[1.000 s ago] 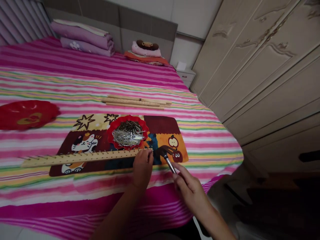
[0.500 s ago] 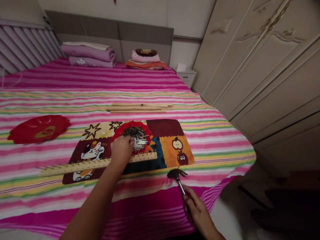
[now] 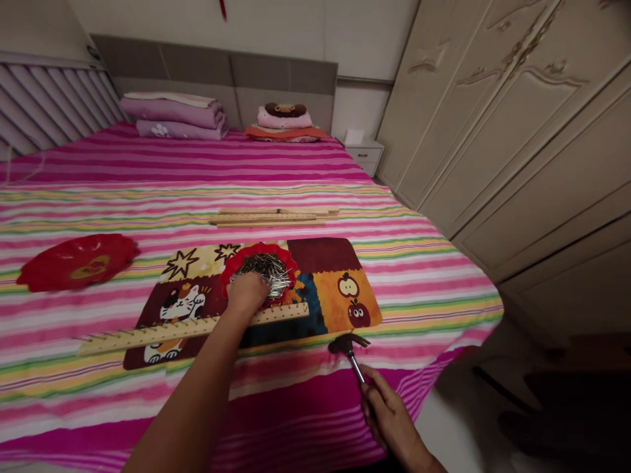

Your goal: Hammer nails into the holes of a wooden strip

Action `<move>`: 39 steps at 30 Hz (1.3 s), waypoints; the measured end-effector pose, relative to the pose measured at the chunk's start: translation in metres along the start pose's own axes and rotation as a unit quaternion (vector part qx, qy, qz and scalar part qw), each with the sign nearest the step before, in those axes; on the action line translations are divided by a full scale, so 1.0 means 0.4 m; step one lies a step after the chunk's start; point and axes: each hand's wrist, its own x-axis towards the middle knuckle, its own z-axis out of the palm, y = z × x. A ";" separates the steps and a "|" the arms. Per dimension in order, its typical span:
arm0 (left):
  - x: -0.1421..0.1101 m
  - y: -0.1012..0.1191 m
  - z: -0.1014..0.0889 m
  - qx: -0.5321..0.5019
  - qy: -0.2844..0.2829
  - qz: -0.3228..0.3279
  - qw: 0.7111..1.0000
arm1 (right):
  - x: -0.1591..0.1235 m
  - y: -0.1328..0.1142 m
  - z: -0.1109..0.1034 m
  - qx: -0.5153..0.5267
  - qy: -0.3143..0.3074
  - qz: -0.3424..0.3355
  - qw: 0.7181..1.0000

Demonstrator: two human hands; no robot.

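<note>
My left hand (image 3: 248,290) reaches into a red scalloped bowl (image 3: 231,263) of loose nails (image 3: 276,266). Its fingers look curled down among the nails, and whatever they pinch is hidden. Beneath that wrist runs a long wooden strip (image 3: 148,336) with a row of nails standing up along it. It lies across a patterned mat (image 3: 325,253). In my right hand (image 3: 389,410) is a claw hammer (image 3: 351,351), gripped by the handle, its head just above or on the bedcover near the mat's front edge; contact is unclear.
Several wooden strips (image 3: 276,217) lie together beyond the mat. On the left sits a red plastic dish (image 3: 79,261). The striped bedcover (image 3: 424,282) is under everything. Folded bedding (image 3: 172,117) is stacked by the headboard (image 3: 207,69), and wardrobes (image 3: 493,144) stand at the right.
My left hand has moved slightly right and deeper into the bowl of nails. My right hand stays in place with the hammer. The view has tilted up a little.
</note>
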 end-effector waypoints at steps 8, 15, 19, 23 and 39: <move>-0.017 -0.063 -0.014 -0.194 0.061 0.014 0.979 | 0.006 0.005 -0.003 -0.022 0.001 0.007 1.000; -0.041 -0.095 -0.018 -0.467 0.073 0.032 0.881 | 0.039 0.051 -0.013 -0.023 0.007 -0.009 1.000; -0.103 -0.086 -0.028 -0.564 0.041 0.023 0.824 | 0.022 0.023 -0.006 -0.023 0.003 0.001 1.000; -0.161 -0.068 -0.003 -0.527 0.009 0.035 0.849 | -0.003 -0.017 0.006 -0.028 0.004 0.007 1.000; -0.187 0.014 0.079 -0.159 0.018 0.108 0.981 | -0.015 -0.035 0.013 -0.027 0.004 -0.011 1.000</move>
